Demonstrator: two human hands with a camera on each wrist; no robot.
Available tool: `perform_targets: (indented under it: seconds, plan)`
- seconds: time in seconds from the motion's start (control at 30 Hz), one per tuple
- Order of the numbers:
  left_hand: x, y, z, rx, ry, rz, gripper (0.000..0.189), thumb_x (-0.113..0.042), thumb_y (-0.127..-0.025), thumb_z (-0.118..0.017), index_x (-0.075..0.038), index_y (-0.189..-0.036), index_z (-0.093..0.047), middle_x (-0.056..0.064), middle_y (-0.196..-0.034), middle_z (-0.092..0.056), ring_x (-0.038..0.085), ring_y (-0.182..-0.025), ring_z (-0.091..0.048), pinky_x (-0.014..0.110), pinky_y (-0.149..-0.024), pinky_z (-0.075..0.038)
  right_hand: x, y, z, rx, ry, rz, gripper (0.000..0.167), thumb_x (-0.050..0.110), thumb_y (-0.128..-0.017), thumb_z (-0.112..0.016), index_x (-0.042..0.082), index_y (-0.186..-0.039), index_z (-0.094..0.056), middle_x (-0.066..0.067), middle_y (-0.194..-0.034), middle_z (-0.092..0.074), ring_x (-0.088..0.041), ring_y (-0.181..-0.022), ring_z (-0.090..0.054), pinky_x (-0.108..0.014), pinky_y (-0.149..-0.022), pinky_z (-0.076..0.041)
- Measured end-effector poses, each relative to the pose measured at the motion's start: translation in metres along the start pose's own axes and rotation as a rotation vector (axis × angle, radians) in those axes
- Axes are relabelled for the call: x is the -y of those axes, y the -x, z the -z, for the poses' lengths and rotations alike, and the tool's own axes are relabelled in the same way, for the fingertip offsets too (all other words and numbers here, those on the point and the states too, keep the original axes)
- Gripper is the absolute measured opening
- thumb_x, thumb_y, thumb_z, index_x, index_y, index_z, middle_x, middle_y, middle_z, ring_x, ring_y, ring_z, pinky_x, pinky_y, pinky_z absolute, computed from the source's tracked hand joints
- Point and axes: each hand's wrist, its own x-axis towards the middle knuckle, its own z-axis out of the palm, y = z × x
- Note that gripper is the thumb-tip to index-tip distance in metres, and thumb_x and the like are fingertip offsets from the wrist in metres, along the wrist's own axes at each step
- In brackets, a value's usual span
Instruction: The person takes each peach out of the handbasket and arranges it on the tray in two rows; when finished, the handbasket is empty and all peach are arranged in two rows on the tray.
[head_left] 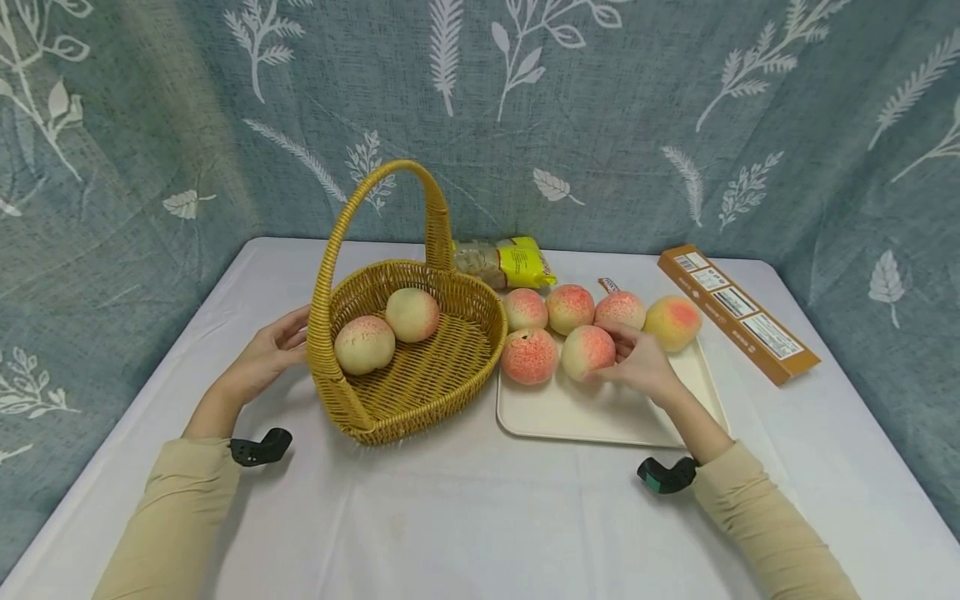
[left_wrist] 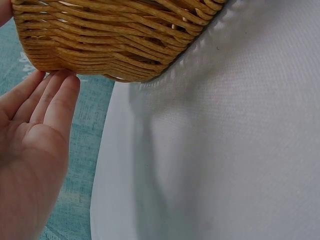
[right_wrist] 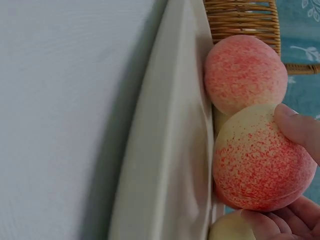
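Two pale peaches (head_left: pixel 364 344) lie inside a heart-shaped wicker basket (head_left: pixel 408 429) with a tall arched handle. My left hand (head_left: pixel 262 358) is at the basket's left side; in the left wrist view its fairly straight fingers (left_wrist: pixel 62 97) touch the woven wall. Over the cream tray (head_left: pixel 585 421), my right hand (head_left: pixel 637 362) holds a pale peach with a red-speckled blush (right_wrist: pixel 262 160) between thumb and fingers. To its left sits a redder peach (head_left: pixel 528 357). Several more peaches fill the tray's back row, including a yellow one (head_left: pixel 673 323) at the right end.
Behind the basket lies a clear and yellow packet (head_left: pixel 517 262). A long brown box (head_left: pixel 738 312) rests at the tray's back right, and a small wrapped item (head_left: pixel 609 285) peeks out behind the peaches. A leaf-patterned curtain (head_left: pixel 480 125) hangs behind the white-covered table (head_left: pixel 450 525).
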Motion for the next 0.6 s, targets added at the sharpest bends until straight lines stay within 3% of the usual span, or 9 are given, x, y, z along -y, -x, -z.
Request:
perform_targets:
  seconds: [0.27,0.6]
  plan:
    - [-0.0002,-0.001,-0.0002,-0.001,0.0,0.007,0.078,-0.006,-0.093,-0.06,0.003,-0.154,-0.012,0.027,-0.156,-0.018,0.047,-0.14,-0.022,0.02,-0.101,-0.041,-0.0047,-0.0013,-0.0039,0.0,0.006,-0.04,0.077,-0.003,-0.072,-0.081,-0.011,-0.139,-0.044,-0.027,-0.142,-0.045,-0.038,-0.129,-0.046,-0.044,-0.106,-0.039]
    - [0.0013,-0.0005,0.0006,0.0,0.011,0.006,0.079,-0.004,-0.093,-0.06,0.004,-0.154,-0.011,0.027,-0.156,-0.017,0.046,-0.14,-0.022,0.017,-0.099,-0.041,-0.0049,-0.0057,-0.0063,0.004,0.02,-0.024,0.076,-0.002,-0.072,-0.081,-0.011,-0.138,-0.045,-0.028,-0.14,-0.047,-0.04,-0.127,-0.048,-0.043,-0.105,-0.041]
